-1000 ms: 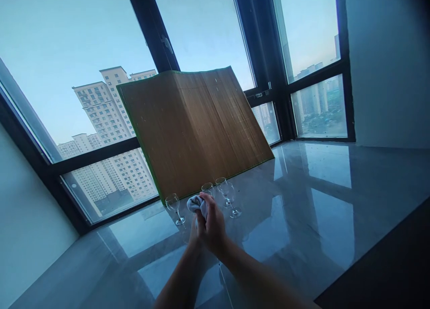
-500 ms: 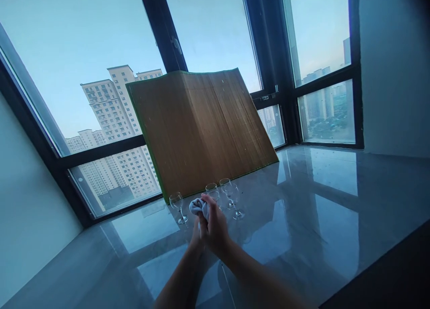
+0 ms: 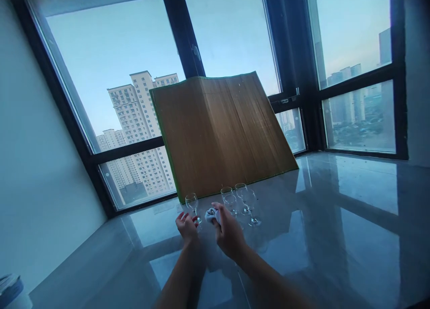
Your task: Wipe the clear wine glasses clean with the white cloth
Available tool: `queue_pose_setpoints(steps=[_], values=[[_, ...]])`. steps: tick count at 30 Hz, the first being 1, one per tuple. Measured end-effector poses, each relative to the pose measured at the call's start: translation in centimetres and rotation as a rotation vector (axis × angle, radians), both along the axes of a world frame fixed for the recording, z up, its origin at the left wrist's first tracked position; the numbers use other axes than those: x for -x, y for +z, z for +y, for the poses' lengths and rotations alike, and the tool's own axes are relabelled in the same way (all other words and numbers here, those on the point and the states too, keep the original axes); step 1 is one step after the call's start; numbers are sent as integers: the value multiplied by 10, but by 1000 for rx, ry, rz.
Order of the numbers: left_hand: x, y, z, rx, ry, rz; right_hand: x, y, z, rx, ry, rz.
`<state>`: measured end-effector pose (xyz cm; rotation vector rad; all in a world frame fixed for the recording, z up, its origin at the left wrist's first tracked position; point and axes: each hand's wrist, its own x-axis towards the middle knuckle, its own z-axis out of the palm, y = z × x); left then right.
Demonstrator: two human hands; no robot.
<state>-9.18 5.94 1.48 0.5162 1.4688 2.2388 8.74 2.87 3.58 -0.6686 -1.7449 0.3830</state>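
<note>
My right hand (image 3: 229, 230) is closed around a bunched whitish cloth (image 3: 211, 215), which pokes out past the fingertips. To its left, my left hand (image 3: 187, 226) is empty, with its fingers apart and slightly curled. Just beyond those fingers stands an upright wine glass (image 3: 191, 202); whether they touch its stem I cannot tell. Behind and right of the cloth, several more clear stemmed glasses stand close together, among them a front right glass (image 3: 251, 203) and a rear glass (image 3: 240, 191). My right hand partly hides the lower parts of this group.
A brown woven mat (image 3: 221, 134) with green edging leans against the dark window frame (image 3: 186, 36) behind the glasses. All stands on a glossy grey tiled surface (image 3: 285, 264). At the lower left corner is part of a white and blue container (image 3: 13, 293). Tall buildings show outside.
My left hand has come off the cloth and moved left toward the single wine glass, its fingers opening. The cloth stays in my right hand. The whole view has shifted, so the scene sits farther right.
</note>
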Motion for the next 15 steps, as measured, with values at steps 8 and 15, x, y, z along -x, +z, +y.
queue_pose_setpoints(steps=[8,15], values=[[-3,-8,2,7,-269,-64,-4,-10,8,301,-122,-582],[-1,-10,8,52,-304,-1,-8,-8,11,343,-181,-661]])
